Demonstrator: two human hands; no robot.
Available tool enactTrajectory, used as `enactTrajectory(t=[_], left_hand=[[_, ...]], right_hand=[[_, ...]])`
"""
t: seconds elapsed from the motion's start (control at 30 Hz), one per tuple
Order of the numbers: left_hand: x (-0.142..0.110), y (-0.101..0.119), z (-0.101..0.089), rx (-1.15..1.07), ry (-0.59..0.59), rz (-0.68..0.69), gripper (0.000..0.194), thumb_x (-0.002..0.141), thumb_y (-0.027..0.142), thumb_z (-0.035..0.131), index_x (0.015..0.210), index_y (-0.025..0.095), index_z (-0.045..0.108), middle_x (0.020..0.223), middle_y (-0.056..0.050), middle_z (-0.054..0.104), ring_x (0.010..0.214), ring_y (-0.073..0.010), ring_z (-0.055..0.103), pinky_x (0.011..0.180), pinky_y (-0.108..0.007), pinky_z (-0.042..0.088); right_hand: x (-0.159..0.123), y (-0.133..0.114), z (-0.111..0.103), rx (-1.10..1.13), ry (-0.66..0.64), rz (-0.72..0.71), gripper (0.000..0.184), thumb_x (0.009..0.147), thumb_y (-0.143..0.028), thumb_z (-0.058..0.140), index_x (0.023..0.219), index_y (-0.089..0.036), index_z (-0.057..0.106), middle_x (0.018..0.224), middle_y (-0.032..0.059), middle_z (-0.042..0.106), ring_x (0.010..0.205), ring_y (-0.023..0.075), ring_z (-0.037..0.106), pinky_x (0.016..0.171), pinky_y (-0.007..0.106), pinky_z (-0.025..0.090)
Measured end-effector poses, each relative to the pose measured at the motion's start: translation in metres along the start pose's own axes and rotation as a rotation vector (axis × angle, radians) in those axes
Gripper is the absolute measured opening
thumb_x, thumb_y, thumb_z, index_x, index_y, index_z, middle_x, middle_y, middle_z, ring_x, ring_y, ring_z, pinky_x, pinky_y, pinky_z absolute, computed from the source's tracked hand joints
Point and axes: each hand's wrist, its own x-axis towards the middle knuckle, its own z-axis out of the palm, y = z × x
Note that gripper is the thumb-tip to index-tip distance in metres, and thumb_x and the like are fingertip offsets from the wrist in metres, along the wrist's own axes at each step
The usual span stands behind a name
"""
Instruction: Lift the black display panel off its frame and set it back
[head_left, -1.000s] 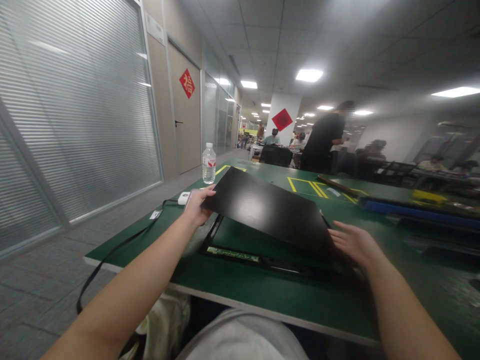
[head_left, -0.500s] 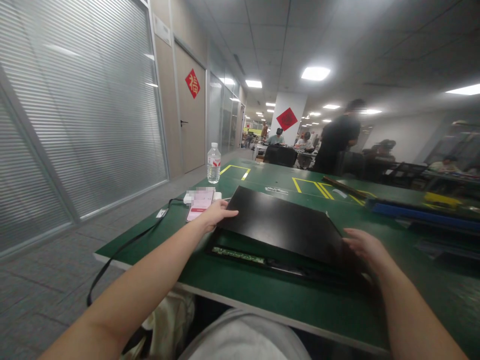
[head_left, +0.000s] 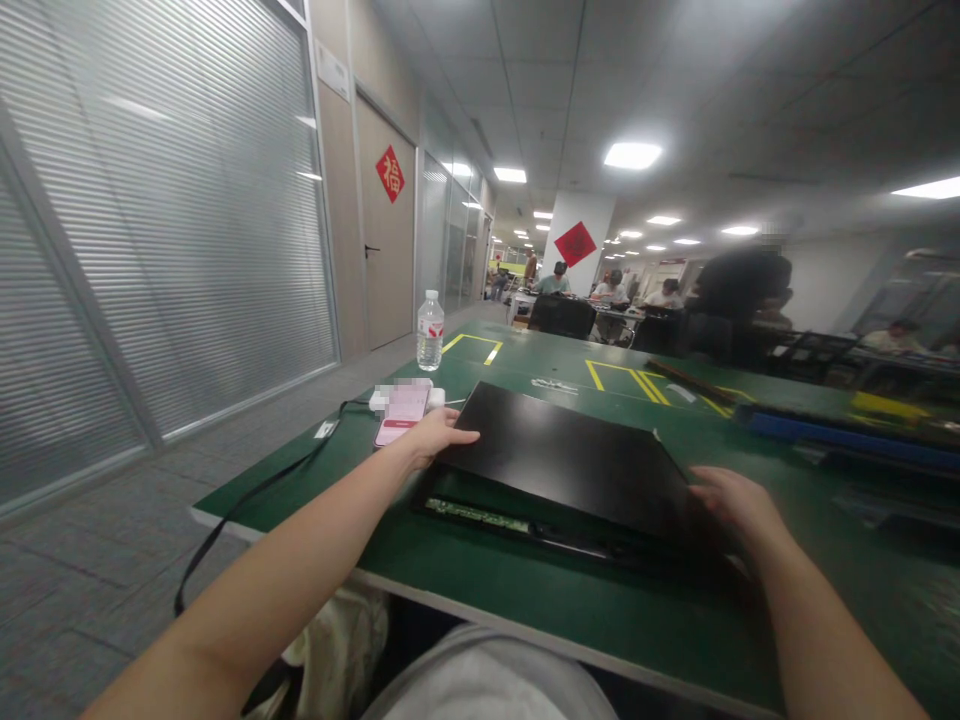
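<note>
Panel (head_left: 566, 455) over the frame (head_left: 574, 545)! Left hand (head_left: 439, 437) pinches it at the frame's left end; right hand (head_left: 733, 502) at the right, grip unclear. Looks part-way: laid over, apparently not yet flush.

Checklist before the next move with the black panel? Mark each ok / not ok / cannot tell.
1. Left hand on the black panel: ok, at its left edge, thumb on top.
2. Right hand grip: cannot tell; it is at the right edge, but the underside is hidden.
3. Circuit board strip free of fingers: ok, it lies exposed along the near side of the black frame.
4. Panel's far side clear of the frame: cannot tell, the panel hides it.
5. Phone clear of the panel: ok, it lies apart, to the left.
6. Bottle upright and clear: ok.
</note>
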Motion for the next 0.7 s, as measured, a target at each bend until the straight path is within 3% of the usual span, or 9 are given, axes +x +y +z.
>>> enactTrajectory(t=[0.4,0.7], left_hand=[[0.007,-0.01,-0.003,0.084,0.025,0.045,0.069,0.048,0.006,0.088,0.105,0.017,0.052,0.085,-0.004,0.073,0.081,-0.0267,0.073,0.083,-0.045,0.056],[0.01,-0.018,-0.004,0.169,0.058,0.111,0.064,0.051,-0.001,0.079,0.104,0.018,0.049,0.088,-0.004,0.073,0.089,-0.0297,0.072,0.083,-0.046,0.056]], right_hand=[[0.002,0.002,-0.001,0.083,0.076,-0.005,0.029,0.062,-0.035,0.069,0.084,-0.017,0.07,0.074,0.011,0.073,0.053,0.0153,0.054,0.044,0.025,0.035],[0.019,0.012,0.0,0.22,0.077,0.082,0.028,0.058,-0.021,0.072,0.086,-0.018,0.071,0.068,0.0052,0.068,0.053,0.013,0.055,0.043,0.023,0.038]])
